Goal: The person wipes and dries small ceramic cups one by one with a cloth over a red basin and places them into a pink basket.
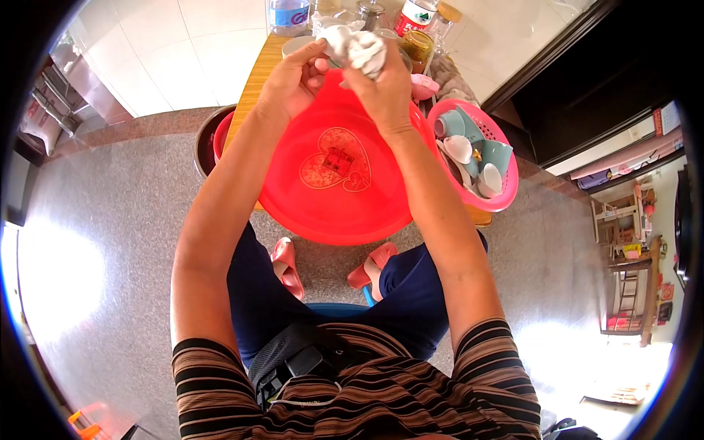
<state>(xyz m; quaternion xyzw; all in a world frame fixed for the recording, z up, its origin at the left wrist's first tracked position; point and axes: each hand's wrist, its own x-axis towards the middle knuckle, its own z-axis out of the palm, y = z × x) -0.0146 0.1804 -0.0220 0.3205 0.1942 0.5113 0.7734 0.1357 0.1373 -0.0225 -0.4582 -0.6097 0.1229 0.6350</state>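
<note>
A crumpled white cloth [367, 54] is bunched up above the far rim of a big red basin [293, 191]. My right hand [385, 92] is closed around the cloth's right part. My left hand [295, 79] pinches its left end between thumb and fingers, with the other fingers curled loosely. Beneath my forearms the basin shows a heart pattern on its floor. To the right, a pink colander [504, 192] holds pale blue and white dishes and spoons.
Behind my hands stand a water bottle [288, 16], a red-labelled bottle [416, 15] and an amber glass jar [418, 48] on the wooden table [258, 73]. A metal pot [207, 141] sits low at the left. Pink slippers [288, 270] are below.
</note>
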